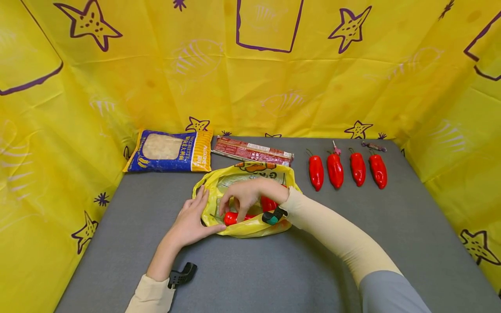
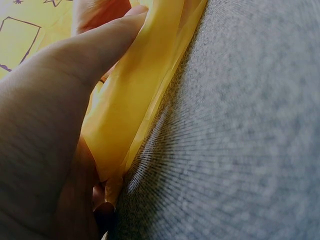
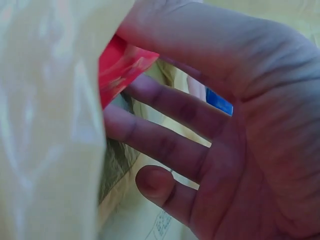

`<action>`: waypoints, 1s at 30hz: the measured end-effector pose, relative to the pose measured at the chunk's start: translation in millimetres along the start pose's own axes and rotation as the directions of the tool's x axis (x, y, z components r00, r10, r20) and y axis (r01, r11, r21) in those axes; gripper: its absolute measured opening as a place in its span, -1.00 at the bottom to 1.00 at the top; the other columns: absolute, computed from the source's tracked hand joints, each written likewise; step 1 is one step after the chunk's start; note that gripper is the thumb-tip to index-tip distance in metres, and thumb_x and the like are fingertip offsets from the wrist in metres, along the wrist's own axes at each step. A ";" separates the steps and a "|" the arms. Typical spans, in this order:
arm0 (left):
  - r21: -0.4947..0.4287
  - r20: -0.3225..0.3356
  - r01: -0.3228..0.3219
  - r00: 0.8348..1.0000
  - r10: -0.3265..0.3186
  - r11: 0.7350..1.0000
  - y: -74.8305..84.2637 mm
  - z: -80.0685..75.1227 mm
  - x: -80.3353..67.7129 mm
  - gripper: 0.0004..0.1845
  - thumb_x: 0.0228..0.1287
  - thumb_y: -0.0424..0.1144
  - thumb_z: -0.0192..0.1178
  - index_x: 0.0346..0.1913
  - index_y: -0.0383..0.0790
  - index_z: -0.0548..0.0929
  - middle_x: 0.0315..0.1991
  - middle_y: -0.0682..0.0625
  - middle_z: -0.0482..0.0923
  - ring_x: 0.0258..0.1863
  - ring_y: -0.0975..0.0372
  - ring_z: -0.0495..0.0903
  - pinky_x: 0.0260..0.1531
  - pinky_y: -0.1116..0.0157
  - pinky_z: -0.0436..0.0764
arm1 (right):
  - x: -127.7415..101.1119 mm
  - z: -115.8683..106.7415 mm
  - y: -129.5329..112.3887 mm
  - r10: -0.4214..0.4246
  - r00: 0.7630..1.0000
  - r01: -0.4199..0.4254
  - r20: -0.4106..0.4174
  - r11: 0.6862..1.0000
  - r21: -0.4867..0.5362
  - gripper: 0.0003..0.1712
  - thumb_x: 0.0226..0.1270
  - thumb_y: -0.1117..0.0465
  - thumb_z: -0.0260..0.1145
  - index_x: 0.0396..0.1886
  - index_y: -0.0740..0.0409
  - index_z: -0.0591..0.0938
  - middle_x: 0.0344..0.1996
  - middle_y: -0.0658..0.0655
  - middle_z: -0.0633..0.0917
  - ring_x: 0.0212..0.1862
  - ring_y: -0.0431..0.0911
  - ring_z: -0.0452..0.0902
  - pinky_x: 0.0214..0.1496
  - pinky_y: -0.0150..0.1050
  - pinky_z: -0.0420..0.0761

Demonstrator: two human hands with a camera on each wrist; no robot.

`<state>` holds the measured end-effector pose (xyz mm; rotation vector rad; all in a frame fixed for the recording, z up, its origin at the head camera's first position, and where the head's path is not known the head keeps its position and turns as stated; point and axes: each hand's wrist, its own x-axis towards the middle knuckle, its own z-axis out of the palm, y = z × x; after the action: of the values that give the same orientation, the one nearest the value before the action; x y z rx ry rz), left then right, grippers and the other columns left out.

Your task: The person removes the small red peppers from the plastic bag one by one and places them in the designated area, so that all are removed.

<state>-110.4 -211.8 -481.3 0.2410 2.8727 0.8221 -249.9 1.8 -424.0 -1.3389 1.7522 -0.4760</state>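
A yellow plastic bag [image 1: 254, 230] lies on the grey table with its mouth spread. Inside it, my right hand [image 1: 246, 198] pinches a red pepper [image 1: 231, 218] between thumb and fingers. The right wrist view shows a red piece [image 3: 120, 67] at the fingertips, partly covered by the bag's film. Another red pepper [image 1: 269, 204] lies in the bag, half hidden by the right wrist. My left hand [image 1: 191, 221] rests on the bag's left edge, fingers straight along the side and thumb on the front rim. In the left wrist view, that thumb touches the yellow film [image 2: 130, 105].
Behind the bag lie a blue-and-yellow pasta pack [image 1: 164, 152] and a long red packet [image 1: 250, 150]. To the right, several red peppers [image 1: 358, 169] stand in a row, with a pink lollipop [image 1: 336, 150] and a wrapped candy [image 1: 373, 146] beyond. Yellow cloth walls [image 1: 235, 87] enclose the table.
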 end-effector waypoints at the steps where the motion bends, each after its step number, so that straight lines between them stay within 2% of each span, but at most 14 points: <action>1: 0.000 0.000 0.001 1.000 -0.001 1.000 -0.1 0.2 -0.1 0.39 0.11 0.54 0.37 0.73 -0.26 -0.04 0.76 -0.18 -0.26 0.50 -0.20 0.19 0.37 -0.33 0.35 | 0.3 0.3 -0.1 -0.002 1.000 0.002 0.009 1.000 0.001 -0.46 0.24 0.27 0.64 0.23 0.03 0.74 0.00 -0.04 0.70 -0.23 -0.14 0.62 -0.08 -0.32 0.66; 7: 0.001 -0.001 -0.002 1.000 0.002 1.000 -0.1 1.4 -0.3 0.38 0.12 0.52 0.38 0.72 -0.27 -0.02 0.76 -0.17 -0.25 0.49 -0.20 0.20 0.36 -0.32 0.35 | 1.3 1.4 -1.7 -0.002 1.000 0.002 0.026 1.000 -0.006 -0.51 0.27 0.27 0.62 0.20 0.01 0.75 0.03 -0.05 0.71 -0.23 -0.17 0.61 -0.08 -0.33 0.65; 11: -0.004 -0.003 -0.009 1.000 0.009 1.000 -0.3 1.6 -0.3 0.38 0.12 0.50 0.39 0.72 -0.29 -0.02 0.76 -0.18 -0.25 0.49 -0.20 0.20 0.37 -0.32 0.35 | 1.7 3.4 -5.4 -0.015 1.000 0.015 0.020 1.000 -0.007 -0.52 0.27 0.29 0.61 0.19 0.03 0.75 0.00 -0.04 0.70 -0.21 -0.12 0.62 -0.09 -0.33 0.64; 14: -0.008 -0.006 -0.012 1.000 0.012 1.000 -0.5 1.0 0.0 0.38 0.12 0.50 0.39 0.72 -0.29 -0.01 0.76 -0.18 -0.25 0.49 -0.20 0.20 0.36 -0.33 0.35 | 2.8 4.9 -7.2 -0.032 0.999 0.032 0.008 0.999 0.001 -0.52 0.26 0.33 0.60 0.18 0.06 0.75 -0.01 -0.03 0.70 -0.17 -0.07 0.61 -0.08 -0.33 0.63; 21: -0.005 -0.004 -0.012 1.000 0.012 1.000 0.0 -0.2 1.2 0.39 0.11 0.52 0.38 0.72 -0.29 -0.02 0.76 -0.18 -0.25 0.50 -0.21 0.19 0.36 -0.33 0.35 | 4.7 6.2 -5.7 -0.054 0.999 0.054 -0.009 0.998 -0.027 -0.55 0.29 0.31 0.59 0.17 0.04 0.76 0.00 -0.10 0.71 -0.02 -0.13 0.57 -0.02 -0.35 0.65; 30: -0.003 -0.003 -0.010 1.000 0.010 1.000 0.0 -0.5 0.1 0.38 0.12 0.52 0.38 0.72 -0.28 -0.02 0.76 -0.18 -0.26 0.50 -0.21 0.19 0.36 -0.34 0.35 | 0.5 5.5 -6.3 -0.065 0.998 0.064 -0.016 0.997 -0.047 -0.55 0.34 0.26 0.57 0.22 0.01 0.76 0.09 -0.11 0.73 -0.07 -0.04 0.57 -0.02 -0.35 0.60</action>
<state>-110.7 -211.9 -480.9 0.2548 2.8752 0.8287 -241.8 0.2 -422.7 -1.4317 1.7483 -0.4871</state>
